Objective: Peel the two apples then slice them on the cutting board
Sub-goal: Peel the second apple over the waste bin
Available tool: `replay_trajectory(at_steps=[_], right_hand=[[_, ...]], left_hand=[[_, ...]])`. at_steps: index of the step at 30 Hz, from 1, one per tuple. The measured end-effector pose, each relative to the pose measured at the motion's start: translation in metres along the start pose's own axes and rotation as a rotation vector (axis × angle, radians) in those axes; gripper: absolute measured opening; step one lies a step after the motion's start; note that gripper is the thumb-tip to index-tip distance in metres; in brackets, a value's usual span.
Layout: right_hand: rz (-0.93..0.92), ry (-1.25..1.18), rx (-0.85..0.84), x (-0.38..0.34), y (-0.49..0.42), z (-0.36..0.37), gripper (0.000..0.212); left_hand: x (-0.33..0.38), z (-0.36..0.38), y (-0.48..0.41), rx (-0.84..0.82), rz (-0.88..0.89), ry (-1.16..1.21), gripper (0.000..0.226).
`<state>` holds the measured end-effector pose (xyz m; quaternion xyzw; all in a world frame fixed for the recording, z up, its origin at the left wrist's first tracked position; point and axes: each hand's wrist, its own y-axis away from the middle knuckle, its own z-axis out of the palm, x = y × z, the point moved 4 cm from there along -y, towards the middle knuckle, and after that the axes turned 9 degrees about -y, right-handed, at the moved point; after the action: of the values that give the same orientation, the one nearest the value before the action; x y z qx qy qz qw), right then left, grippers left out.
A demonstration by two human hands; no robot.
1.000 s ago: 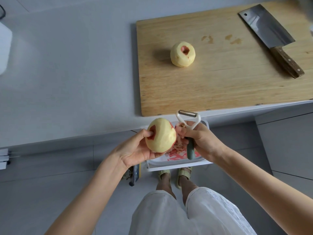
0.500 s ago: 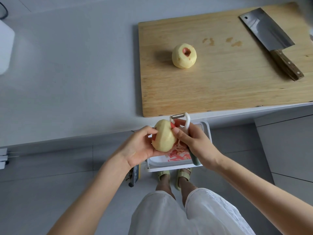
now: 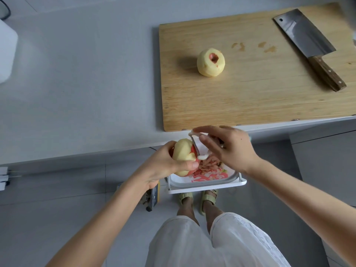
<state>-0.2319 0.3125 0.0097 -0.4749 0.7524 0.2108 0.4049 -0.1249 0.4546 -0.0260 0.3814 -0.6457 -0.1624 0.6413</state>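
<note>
A mostly peeled apple (image 3: pixel 183 149) with a red patch of skin on its right side is gripped in my left hand (image 3: pixel 165 166), held in front of the counter edge. My right hand (image 3: pixel 229 149) holds a white peeler (image 3: pixel 196 146) with its blade against the red patch; the handle is hidden in the palm. A second peeled apple (image 3: pixel 211 62) sits on the wooden cutting board (image 3: pixel 250 97), red showing only in its stem hollow. A cleaver (image 3: pixel 310 47) with a wooden handle lies at the board's right side.
A white bin (image 3: pixel 208 182) holding red peel strips stands below my hands, on the floor by my feet. A grey counter (image 3: pixel 77 83) carries the board. A white object (image 3: pixel 5 54) sits at the counter's far left.
My left hand has turned the apple so the red patch faces right. My right hand has rotated palm down and brought the peeler blade onto that patch.
</note>
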Motion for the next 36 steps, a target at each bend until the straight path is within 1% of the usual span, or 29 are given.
replay_trajectory(at_steps=[1, 2, 3, 5, 7, 8, 11, 14, 17, 21, 23, 25, 27, 29, 30, 32, 34, 36], right_hand=[[-0.196, 0.090, 0.031, -0.009, -0.006, -0.003, 0.020], [-0.362, 0.129, 0.030, -0.016, -0.009, -0.005, 0.017], [-0.491, 0.144, 0.013, -0.021, -0.012, -0.005, 0.015], [-0.644, 0.160, -0.051, -0.026, -0.017, -0.004, 0.016], [-0.714, 0.173, -0.110, -0.030, -0.019, -0.001, 0.019], [-0.723, 0.168, -0.123, -0.031, -0.020, 0.000, 0.020], [-0.683, 0.106, -0.095, -0.029, -0.023, -0.001, 0.020], [-0.545, -0.010, -0.073, -0.021, -0.020, 0.002, 0.017], [-0.408, -0.093, -0.055, -0.008, -0.012, 0.009, 0.018], [-0.307, -0.067, -0.049, 0.014, -0.004, 0.016, 0.015], [-0.263, -0.028, -0.059, 0.023, 0.002, 0.024, 0.013], [-0.116, -0.043, -0.037, 0.034, 0.005, 0.028, 0.012], [0.046, -0.108, -0.020, 0.043, 0.008, 0.026, 0.014], [0.098, -0.198, 0.001, 0.042, 0.007, 0.019, 0.015], [0.065, -0.217, 0.024, 0.035, 0.005, 0.015, 0.015], [-0.125, -0.167, 0.071, 0.011, -0.003, 0.008, 0.015], [-0.311, -0.090, 0.044, -0.012, -0.009, 0.005, 0.017], [-0.445, -0.002, 0.008, -0.022, -0.013, 0.004, 0.016]], left_hand=[[0.001, 0.000, 0.000, -0.015, 0.008, -0.035, 0.065], [0.002, 0.001, 0.000, -0.032, 0.017, -0.067, 0.063], [0.003, 0.001, -0.001, -0.040, 0.027, -0.100, 0.061], [0.007, 0.001, -0.001, -0.055, 0.056, -0.160, 0.053], [0.011, 0.003, 0.000, -0.091, 0.103, -0.179, 0.040], [0.013, 0.003, 0.001, -0.109, 0.113, -0.169, 0.039], [0.012, 0.002, 0.005, -0.174, 0.105, -0.071, 0.049], [0.012, 0.002, 0.008, -0.204, 0.118, -0.002, 0.053], [0.007, 0.003, 0.009, -0.213, 0.124, 0.021, 0.063], [-0.001, -0.003, 0.015, -0.238, 0.134, 0.091, 0.061], [0.001, -0.008, 0.015, -0.224, 0.168, 0.143, 0.072], [0.004, -0.013, 0.012, -0.182, 0.178, 0.166, 0.088], [0.004, -0.017, 0.010, -0.149, 0.154, 0.160, 0.097], [0.002, -0.018, 0.010, -0.137, 0.135, 0.117, 0.102], [0.002, -0.017, 0.010, -0.144, 0.134, 0.081, 0.102], [0.003, -0.012, 0.010, -0.185, 0.139, 0.004, 0.097], [0.006, -0.007, 0.011, -0.241, 0.142, -0.052, 0.091], [0.011, -0.003, 0.011, -0.280, 0.150, -0.086, 0.084]])
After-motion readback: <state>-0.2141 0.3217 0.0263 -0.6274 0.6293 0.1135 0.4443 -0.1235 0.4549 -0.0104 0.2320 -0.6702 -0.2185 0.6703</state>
